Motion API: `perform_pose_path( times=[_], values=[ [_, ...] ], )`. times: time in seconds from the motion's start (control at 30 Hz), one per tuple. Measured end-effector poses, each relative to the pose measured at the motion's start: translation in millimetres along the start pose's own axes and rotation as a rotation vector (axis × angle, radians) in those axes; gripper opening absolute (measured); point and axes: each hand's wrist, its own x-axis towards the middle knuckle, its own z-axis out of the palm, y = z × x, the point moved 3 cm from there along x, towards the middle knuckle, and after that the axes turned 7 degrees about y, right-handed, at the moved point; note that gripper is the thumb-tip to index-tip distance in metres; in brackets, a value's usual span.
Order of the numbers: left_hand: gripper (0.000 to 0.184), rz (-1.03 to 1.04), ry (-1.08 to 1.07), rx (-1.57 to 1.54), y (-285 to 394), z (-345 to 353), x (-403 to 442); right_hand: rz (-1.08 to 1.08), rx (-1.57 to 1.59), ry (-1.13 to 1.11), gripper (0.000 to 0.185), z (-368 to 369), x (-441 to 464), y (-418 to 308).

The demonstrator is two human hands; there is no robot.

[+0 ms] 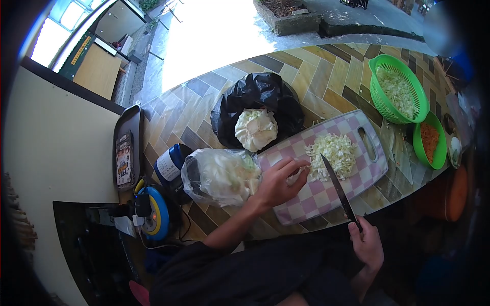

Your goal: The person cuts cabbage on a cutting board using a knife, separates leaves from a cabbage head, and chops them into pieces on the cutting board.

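My right hand is closed round the handle of a knife, whose blade tip reaches the pile of chopped cabbage. The pile lies on a pink and white checkered cutting board. Over the board's left part is my left hand, its fingers bent and close together; whether they hold a small piece I cannot make out. Left of that hand sits a clear plastic bag with pale pieces inside. Behind the board, a cabbage head rests in a black plastic bag.
At the right stand a green basket of shredded cabbage and a green bowl of orange shreds. A dark tray, a blue-lidded container and a round blue-yellow device with cables are at the left.
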Motion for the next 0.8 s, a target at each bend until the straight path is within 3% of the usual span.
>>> perform_pose_path(
  times=[0.1,0.4,0.8],
  values=[
    [0.022,0.102,-0.032,0.068,-1.2,1.4,0.1,-0.026,0.180,0.080,0.035,14.8,1.5,14.2],
    [0.022,0.027,-0.102,-0.027,-4.1,4.7,-2.7,-0.019,0.174,0.063,0.036,27.8,2.8,7.5],
    [0.029,0.131,-0.164,0.009,-8.1,12.3,-8.2,-0.070,0.271,0.165,0.037,32.2,2.3,13.9]
  ],
)
